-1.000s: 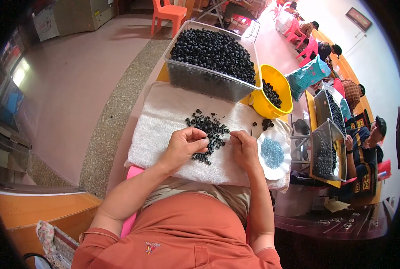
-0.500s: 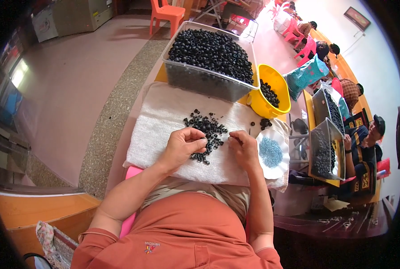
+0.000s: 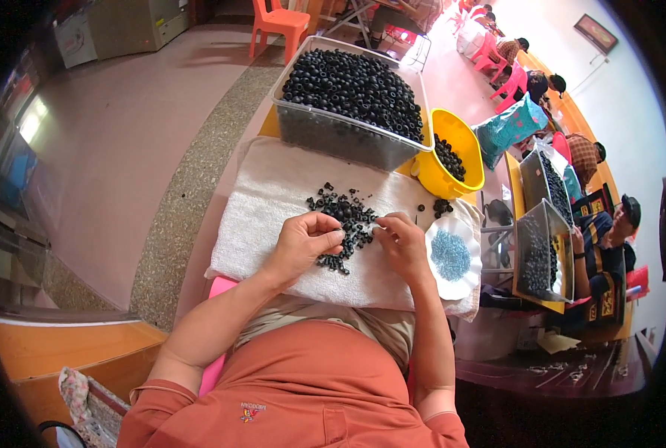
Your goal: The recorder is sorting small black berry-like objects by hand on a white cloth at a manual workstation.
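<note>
White towel (image 3: 254,231), clear bin (image 3: 333,140) far | I see black parts (image 3: 342,205) heaped mid-towel | left hand (image 3: 303,239) near heap, thumb-forefinger together, contents unclear | right hand (image 3: 405,250) right of heap, finger closure: can't tell

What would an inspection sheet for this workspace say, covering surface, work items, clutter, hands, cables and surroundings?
Surface: white towel, slightly wrinkled, under the work.
Work items: pile of small black beads on the towel; clear plastic bin heaped with black beads; yellow bucket partly filled with more; white scalloped plate holding tiny blue beads.
Clutter: loose black cluster near the bucket.
Hands: left hand and right hand at the pile, fingertips bunched; anything pinched is too small to tell.
Cables: nothing seen that is clearly a cable.
Surroundings: orange plastic chair beyond the bin; teal bag and seated people to the right.
</note>
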A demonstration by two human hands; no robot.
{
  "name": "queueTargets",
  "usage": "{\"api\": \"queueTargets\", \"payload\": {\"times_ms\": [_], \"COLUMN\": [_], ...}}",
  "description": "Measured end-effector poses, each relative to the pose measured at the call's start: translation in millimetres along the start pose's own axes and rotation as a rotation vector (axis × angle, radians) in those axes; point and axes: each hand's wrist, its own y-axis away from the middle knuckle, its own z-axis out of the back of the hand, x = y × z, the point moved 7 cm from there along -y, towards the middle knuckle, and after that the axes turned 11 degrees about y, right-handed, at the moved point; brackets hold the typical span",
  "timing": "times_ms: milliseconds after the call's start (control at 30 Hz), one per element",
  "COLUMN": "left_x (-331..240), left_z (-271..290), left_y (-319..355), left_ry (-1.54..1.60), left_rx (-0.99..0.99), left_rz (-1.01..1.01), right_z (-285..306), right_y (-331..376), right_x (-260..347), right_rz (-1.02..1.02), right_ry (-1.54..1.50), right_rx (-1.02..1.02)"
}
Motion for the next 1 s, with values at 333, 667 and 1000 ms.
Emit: {"api": "queueTargets", "payload": {"times_ms": [333, 667, 1000], "left_x": [-4.1, -4.2, -4.8], "left_z": [1.2, 3.3, 3.4], "left_y": [-0.3, 0.1, -1.5], "left_ry": [-0.006, 0.017, 0.008], "left_rx": [-0.025, -0.036, -0.031], "left_rz": [-0.009, -0.002, -0.010], "right_z": [-14.1, -13.9, -17.7], "right_y": [-6.6, -9.7, -10.9], "right_x": [10.2, 17.8, 19.9], "right_rz": [0.057, 0.017, 0.072], "right_ry": [0.251, 0.259, 0.285], "right_rx": [0.105, 0.149, 0.193]}}
